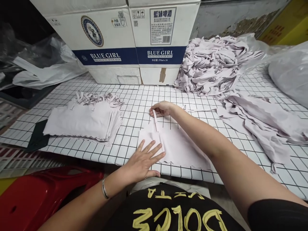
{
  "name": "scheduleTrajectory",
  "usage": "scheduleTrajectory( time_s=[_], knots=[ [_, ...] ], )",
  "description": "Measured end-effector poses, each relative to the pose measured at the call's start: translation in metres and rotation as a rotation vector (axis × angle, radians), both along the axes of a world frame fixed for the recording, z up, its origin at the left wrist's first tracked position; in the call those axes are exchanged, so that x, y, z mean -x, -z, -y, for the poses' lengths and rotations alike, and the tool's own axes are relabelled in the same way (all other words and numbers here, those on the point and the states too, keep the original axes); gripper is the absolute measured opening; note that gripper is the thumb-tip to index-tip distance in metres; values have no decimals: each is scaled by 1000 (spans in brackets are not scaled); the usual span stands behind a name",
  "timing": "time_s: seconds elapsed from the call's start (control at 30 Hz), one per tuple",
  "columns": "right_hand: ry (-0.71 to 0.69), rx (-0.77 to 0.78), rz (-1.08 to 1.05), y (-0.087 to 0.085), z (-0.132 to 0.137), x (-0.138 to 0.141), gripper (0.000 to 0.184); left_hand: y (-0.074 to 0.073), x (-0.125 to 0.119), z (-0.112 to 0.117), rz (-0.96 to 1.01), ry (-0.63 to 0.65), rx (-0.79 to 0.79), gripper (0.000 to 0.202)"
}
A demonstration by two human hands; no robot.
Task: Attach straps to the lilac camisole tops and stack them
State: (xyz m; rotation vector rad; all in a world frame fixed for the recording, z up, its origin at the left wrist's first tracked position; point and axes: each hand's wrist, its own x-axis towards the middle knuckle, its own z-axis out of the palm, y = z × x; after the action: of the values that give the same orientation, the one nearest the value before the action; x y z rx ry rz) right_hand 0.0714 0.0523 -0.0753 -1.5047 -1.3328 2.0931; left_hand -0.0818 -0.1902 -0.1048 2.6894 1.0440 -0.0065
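Observation:
A pale pink camisole [184, 146] lies flat at the table's front edge, its scalloped hem toward me. My left hand [143, 160] rests on its left part, fingers spread and palm down. Above it, my right hand [161, 109] pinches the upper end of a thin shoulder strap [155, 121] and holds it stretched away from the cloth. My right forearm crosses over the camisole and hides part of its top edge. To the left lies a neat stack of similar camisoles [79, 120], their straps bunched at the far side.
White and blue beer cartons [110, 35] stand at the back of the checked table [130, 112]. A heaped pile of pink garments [211, 64] sits back right, with loose garments [260, 117] nearer. Plastic bags [48, 64] lie left; a red stool [31, 199] stands below.

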Motion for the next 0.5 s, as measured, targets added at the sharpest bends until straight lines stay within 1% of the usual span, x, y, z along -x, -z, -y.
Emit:
scheduleTrajectory(
  time_s=[0.07, 0.13, 0.17, 0.2, 0.23, 0.27, 0.3, 0.33, 0.37, 0.4, 0.43, 0.5],
  knots=[
    [-27, -204, 226, -12, -1, -11, 22, -6, -1, 1, 13, 6, 7, 76],
    [-5, -503, 429, -26, 12, -37, 27, -16, -4, 0, 51, -15, 0, 70],
    [11, -674, 496, -31, 26, -54, 28, -22, -6, -4, 87, -35, -4, 63],
    [11, -868, 544, -33, 45, -73, 27, -28, -10, -10, 133, -63, -5, 54],
    [-1, -1049, 572, -32, 69, -92, 29, -34, -14, -20, 188, -99, -3, 45],
    [-38, -1160, 543, -26, 97, -110, 29, -39, -21, -34, 247, -142, -2, 37],
    [-118, -1243, 500, -18, 126, -125, 30, -43, -29, -52, 303, -192, -6, 32],
    [-228, -1294, 483, -7, 155, -138, 35, -46, -40, -72, 349, -246, -18, 28],
    [-343, -1315, 506, 6, 182, -148, 44, -47, -53, -94, 377, -307, -40, 26],
    [-420, -1324, 539, 18, 204, -154, 51, -47, -69, -116, 386, -362, -66, 26],
    [-461, -1312, 586, 28, 221, -158, 55, -46, -86, -136, 368, -408, -77, 27],
    [-488, -1286, 658, 42, 240, -159, 58, -41, -123, -169, 281, -470, -26, 37]
  ],
)
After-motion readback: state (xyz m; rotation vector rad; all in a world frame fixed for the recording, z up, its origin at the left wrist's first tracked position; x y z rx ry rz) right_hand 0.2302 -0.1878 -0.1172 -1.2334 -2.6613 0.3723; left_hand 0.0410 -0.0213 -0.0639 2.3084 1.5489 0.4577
